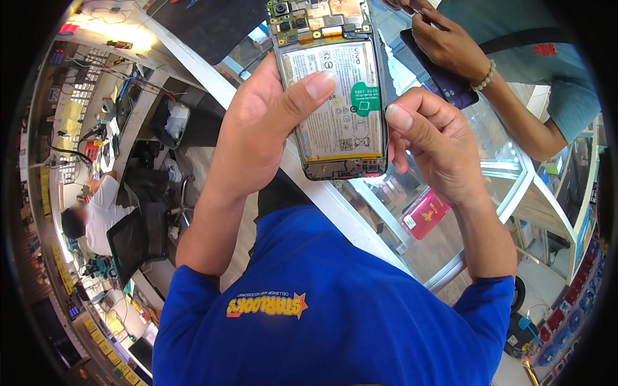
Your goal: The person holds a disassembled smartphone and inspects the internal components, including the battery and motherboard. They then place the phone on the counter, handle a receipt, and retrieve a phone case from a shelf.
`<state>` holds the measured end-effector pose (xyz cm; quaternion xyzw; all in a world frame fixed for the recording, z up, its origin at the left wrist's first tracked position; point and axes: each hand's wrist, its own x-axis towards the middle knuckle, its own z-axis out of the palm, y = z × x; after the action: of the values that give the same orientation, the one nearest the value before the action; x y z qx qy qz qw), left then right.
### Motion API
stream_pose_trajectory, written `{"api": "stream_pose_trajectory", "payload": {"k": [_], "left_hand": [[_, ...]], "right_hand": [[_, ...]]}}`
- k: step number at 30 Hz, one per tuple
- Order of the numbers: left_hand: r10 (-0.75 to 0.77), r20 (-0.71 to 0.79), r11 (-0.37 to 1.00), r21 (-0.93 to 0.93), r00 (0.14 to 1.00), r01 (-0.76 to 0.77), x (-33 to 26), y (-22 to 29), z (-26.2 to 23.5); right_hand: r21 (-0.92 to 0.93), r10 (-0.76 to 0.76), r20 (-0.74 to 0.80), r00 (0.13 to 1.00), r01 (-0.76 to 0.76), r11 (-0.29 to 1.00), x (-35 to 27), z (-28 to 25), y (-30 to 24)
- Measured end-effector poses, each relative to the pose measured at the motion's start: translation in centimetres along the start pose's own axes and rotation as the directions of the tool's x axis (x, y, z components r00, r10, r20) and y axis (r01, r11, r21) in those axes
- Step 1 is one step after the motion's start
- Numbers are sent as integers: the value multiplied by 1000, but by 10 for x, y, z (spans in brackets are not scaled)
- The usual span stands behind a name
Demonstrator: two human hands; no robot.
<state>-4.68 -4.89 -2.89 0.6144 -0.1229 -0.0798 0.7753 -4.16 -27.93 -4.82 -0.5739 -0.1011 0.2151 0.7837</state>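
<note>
A smartphone with its back cover off is held up in front of me at the top middle. Its silver-grey battery (315,125) lies exposed, with a green pull tab (365,98) along the right side. Above the battery is the bare circuit board (322,22) with its camera modules. My left hand (257,122) grips the phone from the left, thumb lying across the battery. At the phone's right edge, my right hand (438,138) is curled closed, its thumb tip against the frame. Its other fingertips are partly hidden.
Below the phone, a glass counter (505,168) with white edging holds a red box (425,214). Across it, another person's hand (450,48) is over a dark purple phone (444,77). To the left, a person in white (106,222) sits near a cluttered bench and a black chair (145,212).
</note>
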Motion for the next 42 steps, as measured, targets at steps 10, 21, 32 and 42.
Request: {"api": "stream_pose_trajectory", "payload": {"k": [10,21,32,42], "left_hand": [[16,1,999,39,1000,-16,-2,8,6],[41,23,998,50,999,-42,-5,8,0],[14,3,999,33,1000,-14,-10,7,0],[92,-47,987,134,995,-85,-16,20,17]], "right_hand": [[13,-24,6,1000,23,1000,-2,0,0],[-6,-57,19,998,57,998,-4,1,0],[-7,-107,9,994,108,994,-7,7,-2],[-199,-166,14,986,166,966,-8,2,-1]]}}
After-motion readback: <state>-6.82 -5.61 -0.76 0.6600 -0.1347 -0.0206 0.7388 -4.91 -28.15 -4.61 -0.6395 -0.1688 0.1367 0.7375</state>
